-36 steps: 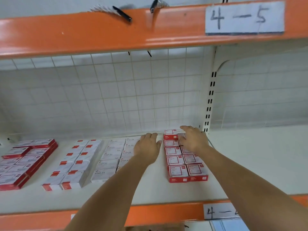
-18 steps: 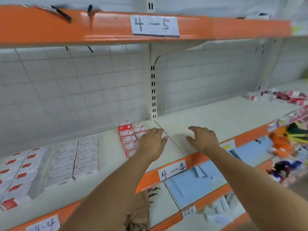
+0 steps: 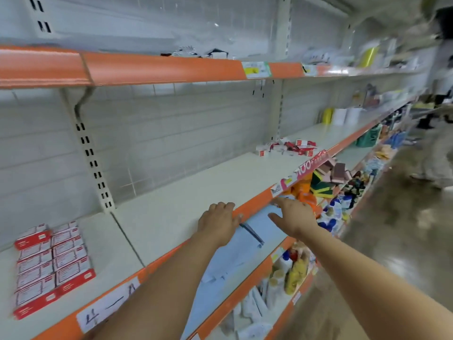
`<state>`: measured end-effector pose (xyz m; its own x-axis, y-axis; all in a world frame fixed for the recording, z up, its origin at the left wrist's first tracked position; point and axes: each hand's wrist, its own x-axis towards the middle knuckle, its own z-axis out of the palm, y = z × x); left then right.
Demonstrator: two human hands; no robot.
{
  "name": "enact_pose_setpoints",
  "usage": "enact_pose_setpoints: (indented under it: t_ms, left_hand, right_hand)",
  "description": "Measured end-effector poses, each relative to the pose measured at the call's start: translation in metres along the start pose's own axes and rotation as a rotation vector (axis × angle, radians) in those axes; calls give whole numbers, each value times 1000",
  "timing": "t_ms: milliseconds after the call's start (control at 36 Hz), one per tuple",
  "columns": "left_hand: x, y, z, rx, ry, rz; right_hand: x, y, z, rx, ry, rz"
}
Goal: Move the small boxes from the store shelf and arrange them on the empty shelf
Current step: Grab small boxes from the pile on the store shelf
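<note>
- Left hand (image 3: 217, 223): palm down over the orange front edge (image 3: 255, 201) of the shelf (image 3: 196, 192); fingers loosely curled, close together, holding nothing. Contact with the edge: cannot tell.
- Right hand (image 3: 293, 217): in the air just in front of the same edge; fingers straight, thumb spread away from them; nothing held.
- Arranged boxes (image 3: 52, 266): red-and-white, two neat columns, far left on the shelf, left of the slotted upright (image 3: 94, 165).
- Loose small boxes (image 3: 286, 148): untidy pile further right on the same level, well apart from both hands.
- Paper label (image 3: 107, 309), handwritten, on the front edge at lower left.
- View motion-blurred.
</note>
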<state>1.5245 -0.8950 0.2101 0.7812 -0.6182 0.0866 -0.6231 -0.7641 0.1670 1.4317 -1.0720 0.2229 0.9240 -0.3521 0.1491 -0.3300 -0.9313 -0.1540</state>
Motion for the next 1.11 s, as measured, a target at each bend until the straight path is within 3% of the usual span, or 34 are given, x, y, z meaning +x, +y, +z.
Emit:
enact_pose_setpoints:
  t_ms: [222,472,778,1111]
  left_hand:
    - [66,92,18,26,13,48]
    - [140,136,37,45,15,63]
    - [248,138,44,-3,62,35]
    - [362,98,44,19,60,-78]
  right_hand:
    - [23,99,-13,1,-35,53]
    - [73,159,-12,34,-27,53]
    - [176,195,5,55,30,5]
    - [315,195,8,27,16,-61]
